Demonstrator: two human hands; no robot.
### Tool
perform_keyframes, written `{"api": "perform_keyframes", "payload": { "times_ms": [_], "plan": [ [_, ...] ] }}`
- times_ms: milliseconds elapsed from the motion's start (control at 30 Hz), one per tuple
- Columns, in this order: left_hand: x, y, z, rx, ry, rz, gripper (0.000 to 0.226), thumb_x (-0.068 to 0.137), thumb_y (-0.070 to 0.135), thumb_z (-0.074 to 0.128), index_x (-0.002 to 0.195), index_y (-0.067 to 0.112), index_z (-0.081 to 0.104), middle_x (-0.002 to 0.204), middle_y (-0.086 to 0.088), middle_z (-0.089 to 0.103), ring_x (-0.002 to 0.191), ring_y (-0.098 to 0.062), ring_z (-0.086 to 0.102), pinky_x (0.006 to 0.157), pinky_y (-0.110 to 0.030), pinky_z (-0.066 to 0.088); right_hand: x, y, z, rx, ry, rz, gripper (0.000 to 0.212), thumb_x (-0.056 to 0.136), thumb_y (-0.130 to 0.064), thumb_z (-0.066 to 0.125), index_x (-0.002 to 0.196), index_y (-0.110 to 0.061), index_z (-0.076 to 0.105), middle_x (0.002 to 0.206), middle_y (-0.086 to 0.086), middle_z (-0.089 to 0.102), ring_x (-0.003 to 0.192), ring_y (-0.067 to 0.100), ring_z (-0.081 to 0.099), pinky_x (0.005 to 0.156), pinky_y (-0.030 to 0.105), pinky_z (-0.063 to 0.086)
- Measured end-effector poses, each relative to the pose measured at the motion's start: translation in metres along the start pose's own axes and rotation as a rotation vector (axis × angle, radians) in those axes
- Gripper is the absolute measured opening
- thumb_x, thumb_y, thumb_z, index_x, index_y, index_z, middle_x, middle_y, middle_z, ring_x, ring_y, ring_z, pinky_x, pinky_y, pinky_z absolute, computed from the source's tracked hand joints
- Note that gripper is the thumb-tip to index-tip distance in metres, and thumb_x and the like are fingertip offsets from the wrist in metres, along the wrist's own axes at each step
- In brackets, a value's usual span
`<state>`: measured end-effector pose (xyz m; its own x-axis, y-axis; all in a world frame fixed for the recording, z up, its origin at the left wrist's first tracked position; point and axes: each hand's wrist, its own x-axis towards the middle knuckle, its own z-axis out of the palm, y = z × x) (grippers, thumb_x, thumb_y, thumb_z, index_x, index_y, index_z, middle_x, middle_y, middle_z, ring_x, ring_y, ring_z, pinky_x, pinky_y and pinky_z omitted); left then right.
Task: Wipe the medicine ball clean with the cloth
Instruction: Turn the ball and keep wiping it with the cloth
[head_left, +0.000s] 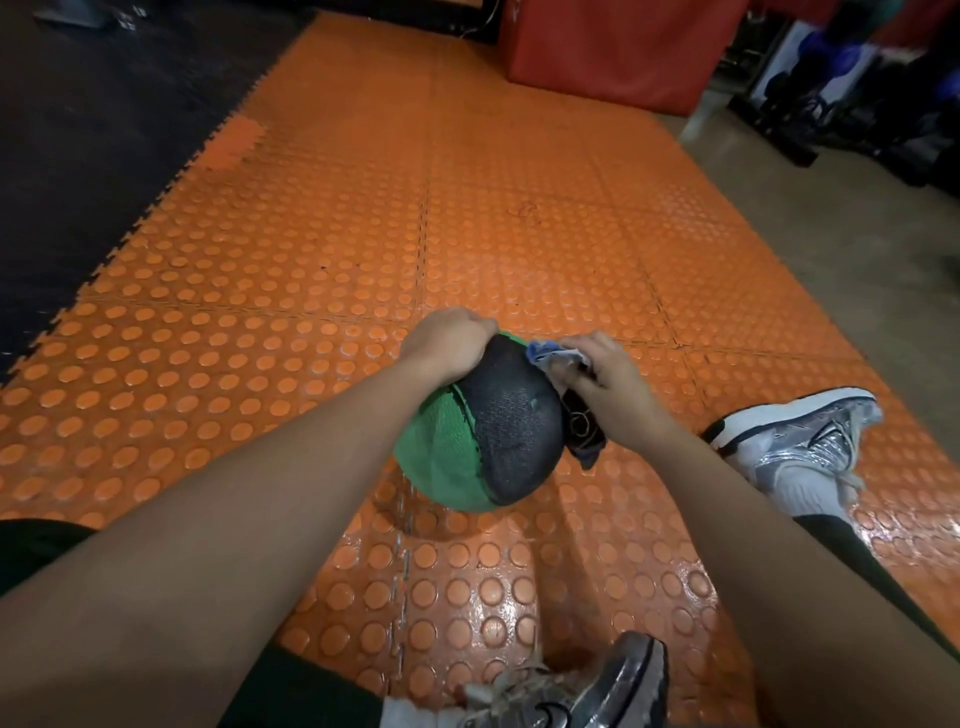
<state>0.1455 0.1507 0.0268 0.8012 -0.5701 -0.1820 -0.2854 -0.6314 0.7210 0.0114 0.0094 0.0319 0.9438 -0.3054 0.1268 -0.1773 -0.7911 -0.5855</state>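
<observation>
While left hand (447, 338) cups medicine ball (483, 436) on mat (311, 249); right hand (608, 384) presses gripped cloth (550, 358) against it

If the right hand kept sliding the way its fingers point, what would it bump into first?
Probably the left hand, which grips the top of the medicine ball. The right hand presses the cloth toward it, though depth is unclear.

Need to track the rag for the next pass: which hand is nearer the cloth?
Right. The right hand holds the cloth with its fingers against the medicine ball. The left hand grips the ball's top left, apart from the cloth.
</observation>
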Motion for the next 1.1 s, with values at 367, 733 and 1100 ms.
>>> {"api": "perform_keyframes", "payload": {
  "times_ms": [367,733,1100],
  "plan": [
    [-0.003,0.018,0.006,0.072,0.046,-0.169,0.052,0.08,0.062,0.051,0.079,0.011,0.061,0.084,-0.008,0.064,0.079,-0.028,0.06,0.066,-0.031,0.044,0.016,-0.068,-0.017,-0.119,0.103,0.245,0.023,0.091,-0.027,0.048,0.104,-0.008,0.049,0.106,0.021,0.06,0.1,0.036,0.054,0.071,0.032,0.034],
    [-0.002,0.017,0.006,-0.105,0.143,-0.239,0.061,0.071,0.066,0.058,0.089,0.009,0.067,0.1,-0.013,0.067,0.095,-0.035,0.062,0.094,-0.05,0.044,-0.074,-0.092,0.074,-0.192,0.335,0.157,0.042,0.089,-0.041,0.025,0.098,-0.009,0.052,0.091,0.01,0.058,0.084,0.033,0.057,0.056,0.031,0.031],
    [-0.001,0.015,0.003,-0.125,0.159,-0.22,0.046,0.077,0.048,0.057,0.086,0.004,0.067,0.097,-0.018,0.068,0.096,-0.037,0.063,0.086,-0.047,0.048,0.004,-0.077,0.034,-0.283,0.256,0.332,0.027,0.099,-0.033,0.032,0.111,-0.011,0.044,0.114,0.01,0.054,0.1,0.034,0.055,0.065,0.034,0.029]
  ]
}}
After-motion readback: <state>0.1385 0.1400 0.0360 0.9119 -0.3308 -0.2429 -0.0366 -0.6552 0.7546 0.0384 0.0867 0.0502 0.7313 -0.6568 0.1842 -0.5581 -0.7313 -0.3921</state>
